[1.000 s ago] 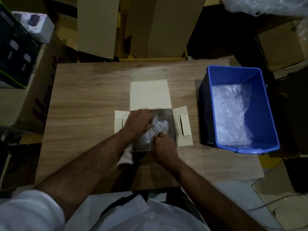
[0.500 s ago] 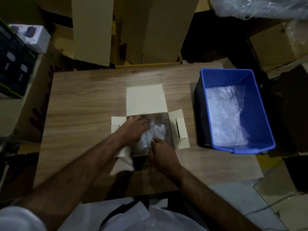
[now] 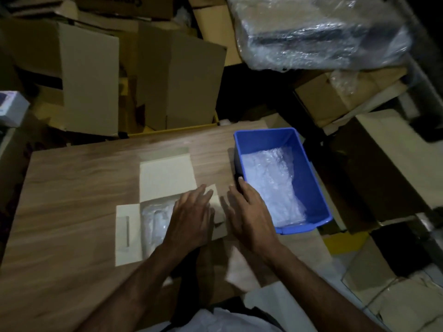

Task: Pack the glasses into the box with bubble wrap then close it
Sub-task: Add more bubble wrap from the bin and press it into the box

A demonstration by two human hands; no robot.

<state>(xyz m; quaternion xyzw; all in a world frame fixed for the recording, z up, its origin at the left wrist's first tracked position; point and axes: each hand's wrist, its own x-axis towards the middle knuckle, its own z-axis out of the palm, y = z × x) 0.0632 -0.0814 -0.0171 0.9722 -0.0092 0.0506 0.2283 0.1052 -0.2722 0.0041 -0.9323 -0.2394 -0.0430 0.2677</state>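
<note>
A small cream cardboard box point(image 3: 127, 233) lies open on the wooden table point(image 3: 72, 192), its lid flap point(image 3: 166, 179) laid back and its left side flap spread flat. Bubble wrap point(image 3: 154, 221) fills the box; whatever it covers is hidden. My left hand point(image 3: 191, 216) rests flat, fingers spread, over the right part of the box and its right flap point(image 3: 219, 212). My right hand point(image 3: 249, 212) hovers with fingers apart between the box and the blue bin, holding nothing.
A blue plastic bin point(image 3: 318, 200) with more bubble wrap point(image 3: 271, 183) stands right of the box. Cardboard cartons point(image 3: 91, 75) crowd behind the table. A plastic-wrapped bundle point(image 3: 318, 32) lies at the top right. More boxes point(image 3: 383, 149) stand to the right.
Both hands left the wrapped bundle inside the box and moved right. The left now lies over the right flap, the right nears the bin. The camera tilted up.
</note>
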